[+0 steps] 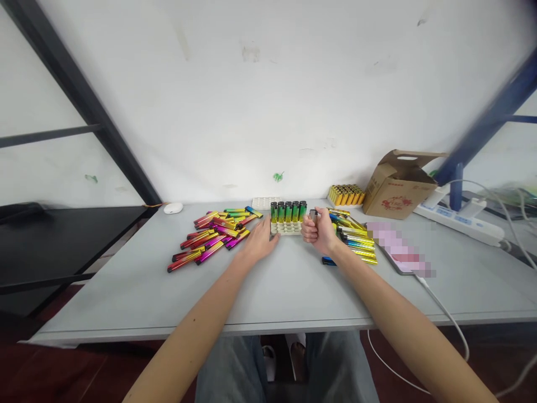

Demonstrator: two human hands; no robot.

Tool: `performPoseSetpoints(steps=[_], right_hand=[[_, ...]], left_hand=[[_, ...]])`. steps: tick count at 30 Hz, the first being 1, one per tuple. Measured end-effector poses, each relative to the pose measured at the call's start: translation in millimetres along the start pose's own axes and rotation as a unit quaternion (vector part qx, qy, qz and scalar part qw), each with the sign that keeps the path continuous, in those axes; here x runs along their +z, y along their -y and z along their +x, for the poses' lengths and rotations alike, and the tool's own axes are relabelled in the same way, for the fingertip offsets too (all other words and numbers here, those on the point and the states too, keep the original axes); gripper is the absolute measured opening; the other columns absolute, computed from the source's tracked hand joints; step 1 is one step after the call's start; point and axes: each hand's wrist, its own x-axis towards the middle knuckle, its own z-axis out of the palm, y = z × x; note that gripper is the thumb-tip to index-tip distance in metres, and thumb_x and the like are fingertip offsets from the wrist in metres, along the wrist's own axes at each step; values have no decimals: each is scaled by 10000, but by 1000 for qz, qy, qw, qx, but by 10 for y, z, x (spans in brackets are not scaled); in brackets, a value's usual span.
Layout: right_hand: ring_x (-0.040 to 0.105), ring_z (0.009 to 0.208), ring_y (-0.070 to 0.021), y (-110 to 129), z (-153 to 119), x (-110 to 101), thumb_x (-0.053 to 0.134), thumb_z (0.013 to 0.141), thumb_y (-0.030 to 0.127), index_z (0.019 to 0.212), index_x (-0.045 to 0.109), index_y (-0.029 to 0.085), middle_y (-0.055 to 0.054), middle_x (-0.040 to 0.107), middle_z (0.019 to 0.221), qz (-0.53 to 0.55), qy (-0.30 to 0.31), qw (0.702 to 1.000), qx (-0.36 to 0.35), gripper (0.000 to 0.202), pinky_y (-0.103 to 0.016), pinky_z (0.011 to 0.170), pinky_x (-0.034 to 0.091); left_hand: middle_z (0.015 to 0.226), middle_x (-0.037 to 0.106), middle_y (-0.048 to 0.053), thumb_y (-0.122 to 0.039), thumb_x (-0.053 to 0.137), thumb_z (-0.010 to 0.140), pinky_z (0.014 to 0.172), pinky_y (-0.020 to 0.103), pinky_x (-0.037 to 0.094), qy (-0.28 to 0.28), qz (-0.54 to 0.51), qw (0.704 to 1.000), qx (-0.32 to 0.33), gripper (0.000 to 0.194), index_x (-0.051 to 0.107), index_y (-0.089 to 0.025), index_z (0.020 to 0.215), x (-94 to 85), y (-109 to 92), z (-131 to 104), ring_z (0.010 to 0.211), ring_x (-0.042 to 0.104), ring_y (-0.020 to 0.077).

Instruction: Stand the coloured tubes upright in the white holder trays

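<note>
A cream-coloured tray with round pockets (pixel 286 229) lies on the table in front of me, its far side filled with upright green-and-yellow lighters (pixel 287 212). My left hand (pixel 259 242) rests at the tray's left edge, fingers stretched out and thumb apart. At the tray's right side my right hand (pixel 319 230) is closed round a lighter (pixel 313 215), whose top end shows above the fist; most of its body is hidden. Under and beyond the right wrist lie loose yellow and blue lighters (pixel 356 238). Left of my left hand is a pile of red, magenta and gold lighters (pixel 212 232).
Against the wall stand a second pocketed tray (pixel 265 202), a tray full of yellow lighters (pixel 346 195) and an open cardboard box (pixel 396 190). On the right are a phone (pixel 396 246) with its cable and a power strip (pixel 461 221). A white case (pixel 173 208) sits back left.
</note>
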Motion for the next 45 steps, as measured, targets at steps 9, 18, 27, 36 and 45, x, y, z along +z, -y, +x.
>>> performPoseSetpoints(steps=[9, 18, 27, 36, 45], right_hand=[[50, 426, -82, -20, -8, 97, 314, 846, 500, 616, 221, 240, 91, 113, 507, -13, -21, 1000, 6, 360, -219, 387, 86], [38, 445, -91, -70, 4, 120, 297, 860, 427, 620, 241, 237, 87, 122, 518, -17, -17, 1000, 7, 311, -218, 388, 93], [54, 445, -88, -71, -21, 147, 287, 864, 393, 625, 258, 231, 86, 129, 532, -17, -24, 999, 13, 290, -213, 391, 103], [50, 447, -92, -96, 7, 86, 258, 871, 411, 630, 272, 232, 89, 124, 534, 9, -5, 1000, 14, 300, -217, 393, 119], [74, 443, -89, -112, 11, 77, 264, 864, 426, 629, 283, 229, 85, 154, 532, 2, 4, 1000, 13, 308, -206, 392, 128]], left_hand=[[1336, 541, 178, -258, 504, 888, 1013, 476, 435, 9, -3, 1000, 6, 547, 332, -144, 1395, 11, 52, 7, 1241, 511, 332], [1353, 528, 186, -248, 508, 890, 1020, 480, 429, 7, -8, 1000, 12, 554, 329, -143, 1403, 11, 60, 9, 1243, 512, 327], [1333, 544, 191, -260, 513, 892, 1001, 491, 445, 8, -5, 1000, 6, 544, 333, -140, 1392, 16, 54, 8, 1226, 526, 340], [1307, 559, 177, -248, 511, 891, 1002, 478, 449, 4, -6, 1000, 14, 513, 352, -137, 1366, 16, 57, 8, 1201, 540, 325], [1298, 563, 187, -253, 523, 885, 998, 490, 447, -2, -2, 1000, 5, 497, 372, -142, 1345, 11, 38, 6, 1206, 539, 331]])
